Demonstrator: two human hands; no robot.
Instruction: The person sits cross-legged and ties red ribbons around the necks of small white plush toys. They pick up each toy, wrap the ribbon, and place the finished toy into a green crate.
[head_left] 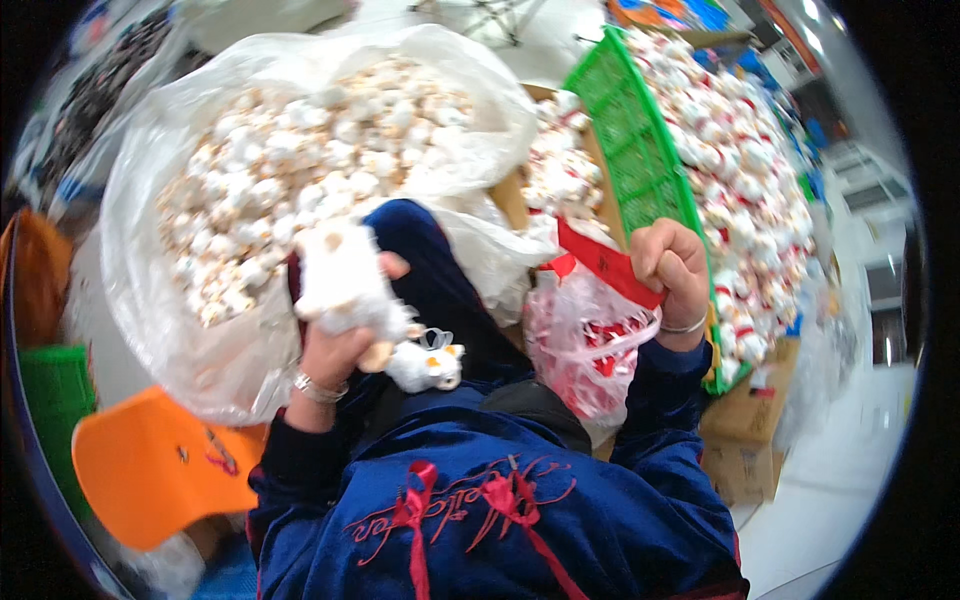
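Note:
Over my left thigh, my left hand (340, 352) is wrapped round a fluffy white plush toy (338, 270) with tan patches. A second small white plush (425, 366) with yellow marks lies just right of that hand, above my lap; whether the hand holds it too, I cannot tell. Raised on the right, my right hand (672, 265) is closed in a pinch on a red cloth strip (605, 266), which stretches out to the left. Beneath the strip sits a thin clear plastic bag (570, 350) with more red pieces inside.
A large clear plastic sack (130, 235) full of white-and-tan plushes spreads ahead on the left. On the right, a green crate (625, 130) borders a heap of plushes with red bands (745, 190). Scissors (222, 455) lie on an orange chair (150, 465). Cardboard boxes (740, 470) stand at right.

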